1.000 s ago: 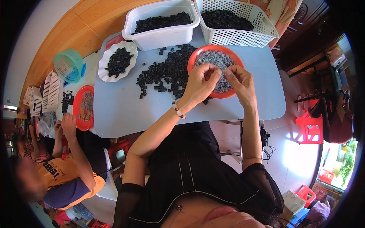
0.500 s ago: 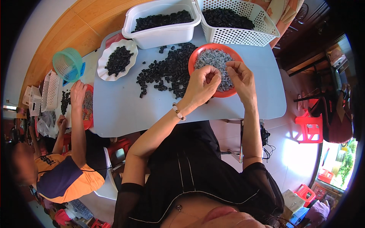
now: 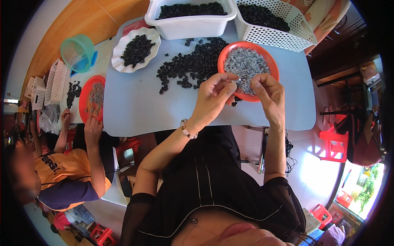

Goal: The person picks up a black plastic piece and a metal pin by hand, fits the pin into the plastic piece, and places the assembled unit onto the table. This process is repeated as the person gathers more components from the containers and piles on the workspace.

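Both my hands are raised over the near edge of an orange-red plate (image 3: pixel 276 74) heaped with small silvery-grey pieces (image 3: pixel 246 61). My left hand (image 3: pixel 215 96), a beaded bracelet on its wrist, is closed in a pinch; a tiny shiny silvery piece (image 3: pixel 237 80) shows at its fingertips. My right hand (image 3: pixel 271 96) is a short way to the right, thumb and forefinger also pinched; what they hold is too small to make out. Left of the plate lies a loose pile of small black parts (image 3: pixel 193 63) on the pale blue-grey table (image 3: pixel 139 110).
A white tub (image 3: pixel 191 28) and a white perforated basket (image 3: pixel 271 35), both holding black parts, stand at the back. A scalloped white dish (image 3: pixel 119 61) of black parts is at left. Beyond it, a co-worker (image 3: pixel 67 172) reaches to another red plate (image 3: pixel 87 88), near a green basket (image 3: pixel 77 53).
My view has shifted, so the table things sit higher and further right. My left fingertips now show a silvery piece. The co-worker's arm has drawn back from the green basket to the red plate.
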Motion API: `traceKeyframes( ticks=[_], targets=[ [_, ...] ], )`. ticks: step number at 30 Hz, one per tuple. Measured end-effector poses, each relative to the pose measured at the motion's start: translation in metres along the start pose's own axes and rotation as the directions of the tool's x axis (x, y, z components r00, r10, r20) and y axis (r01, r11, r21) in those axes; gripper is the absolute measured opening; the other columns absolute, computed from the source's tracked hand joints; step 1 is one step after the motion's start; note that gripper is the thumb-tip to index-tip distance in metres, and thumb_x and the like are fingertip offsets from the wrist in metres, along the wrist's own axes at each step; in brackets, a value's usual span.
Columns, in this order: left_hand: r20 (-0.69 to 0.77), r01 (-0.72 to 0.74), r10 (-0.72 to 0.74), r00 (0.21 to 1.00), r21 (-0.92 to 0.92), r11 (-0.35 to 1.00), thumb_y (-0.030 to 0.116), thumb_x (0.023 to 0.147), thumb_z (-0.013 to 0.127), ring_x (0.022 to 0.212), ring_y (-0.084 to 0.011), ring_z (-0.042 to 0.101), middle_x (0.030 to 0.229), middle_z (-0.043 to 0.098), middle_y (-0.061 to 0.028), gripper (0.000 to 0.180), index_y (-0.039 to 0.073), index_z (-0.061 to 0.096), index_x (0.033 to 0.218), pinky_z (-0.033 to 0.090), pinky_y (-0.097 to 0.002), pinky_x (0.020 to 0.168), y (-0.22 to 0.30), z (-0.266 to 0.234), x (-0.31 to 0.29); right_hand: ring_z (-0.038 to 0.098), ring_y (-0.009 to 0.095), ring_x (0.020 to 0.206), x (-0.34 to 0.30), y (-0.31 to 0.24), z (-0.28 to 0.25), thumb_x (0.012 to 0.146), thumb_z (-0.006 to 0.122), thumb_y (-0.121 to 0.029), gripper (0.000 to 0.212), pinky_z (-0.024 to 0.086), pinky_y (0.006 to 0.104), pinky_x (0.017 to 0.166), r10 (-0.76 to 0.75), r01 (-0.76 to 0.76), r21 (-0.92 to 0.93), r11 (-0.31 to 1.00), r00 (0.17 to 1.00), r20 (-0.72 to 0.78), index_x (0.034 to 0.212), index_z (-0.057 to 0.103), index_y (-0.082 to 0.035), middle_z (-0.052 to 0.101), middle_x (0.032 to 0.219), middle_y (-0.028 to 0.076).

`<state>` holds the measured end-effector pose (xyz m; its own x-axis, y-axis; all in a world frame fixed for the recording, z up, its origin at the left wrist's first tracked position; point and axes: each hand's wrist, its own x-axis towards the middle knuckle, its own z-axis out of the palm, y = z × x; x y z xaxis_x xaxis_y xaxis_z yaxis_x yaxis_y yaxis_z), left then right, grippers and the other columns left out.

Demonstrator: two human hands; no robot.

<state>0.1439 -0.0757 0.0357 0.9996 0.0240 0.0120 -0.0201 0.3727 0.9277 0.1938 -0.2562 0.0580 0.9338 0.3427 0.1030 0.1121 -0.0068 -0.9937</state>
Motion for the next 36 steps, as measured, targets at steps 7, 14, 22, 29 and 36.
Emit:
traceKeyframes(
  ticks=[7, 14, 22, 29, 36],
  targets=[
    [0.064, 0.127, -0.112, 0.992, -0.324, 0.937, 0.026, 0.101, 0.058, 0.069, -0.0094, 0.055, 0.098, 0.07, -0.0106, 0.027, 0.004, 0.063, 0.115, 0.047, -0.0245, 0.066, 0.003, -0.03, -0.045, 0.056, 0.009, 0.083, -0.009, -0.006, 0.033, 0.094, 0.064, -0.01, 0.011, 0.047, 0.0258, 0.078, -0.033, 0.037, -0.019, 0.999, 0.986, 0.162, 0.096, 0.063, 0.001, 0.063, 0.089, 0.002],
    [0.029, 0.127, -0.127, 0.991, -0.425, 0.896, 0.027, 0.102, 0.056, 0.066, -0.0067, 0.054, 0.094, 0.07, -0.0077, 0.027, 0.004, 0.065, 0.114, 0.044, -0.0226, 0.062, 0.004, -0.046, -0.069, 0.055, 0.014, 0.078, -0.012, -0.012, 0.063, 0.087, 0.069, -0.006, 0.007, 0.046, 0.0294, 0.074, -0.189, 0.239, -0.223, 0.945, 0.956, 0.224, 0.091, 0.066, -0.001, 0.064, 0.085, 0.005],
    [-0.035, 0.111, -0.15, 0.988, -0.514, 0.85, 0.028, 0.103, 0.054, 0.068, -0.007, 0.059, 0.095, 0.069, -0.0067, 0.03, 0.004, 0.061, 0.118, 0.048, -0.0222, 0.063, 0.001, -0.057, -0.086, 0.056, 0.021, 0.08, -0.023, -0.017, 0.085, 0.08, 0.072, -0.002, 0.008, 0.046, 0.0329, 0.076, -0.313, 0.394, -0.327, 0.859, 0.91, 0.272, 0.086, 0.066, -0.002, 0.065, 0.083, 0.006],
    [-0.093, 0.128, -0.227, 0.969, -0.596, 0.793, 0.029, 0.102, 0.055, 0.077, -0.0109, 0.066, 0.093, 0.067, -0.005, 0.028, 0.003, 0.059, 0.113, 0.055, -0.0241, 0.071, -0.003, -0.063, -0.095, 0.053, 0.024, 0.094, -0.032, -0.013, 0.106, 0.074, 0.075, -0.001, 0.015, 0.045, 0.0359, 0.081, -0.447, 0.543, -0.495, 0.679, 0.84, 0.308, 0.087, 0.069, -0.008, 0.064, 0.098, 0.006],
    [-0.158, 0.097, -0.241, 0.957, -0.611, 0.785, 0.027, 0.102, 0.056, 0.086, -0.0102, 0.068, 0.095, 0.067, -0.0032, 0.024, 0.005, 0.059, 0.11, 0.057, -0.0259, 0.077, -0.002, -0.062, -0.1, 0.051, 0.025, 0.097, -0.037, -0.008, 0.116, 0.069, 0.076, 0.002, 0.024, 0.043, 0.0363, 0.08, -0.556, 0.622, -0.582, 0.524, 0.767, 0.32, 0.089, 0.069, -0.009, 0.063, 0.103, 0.005]
  ],
)
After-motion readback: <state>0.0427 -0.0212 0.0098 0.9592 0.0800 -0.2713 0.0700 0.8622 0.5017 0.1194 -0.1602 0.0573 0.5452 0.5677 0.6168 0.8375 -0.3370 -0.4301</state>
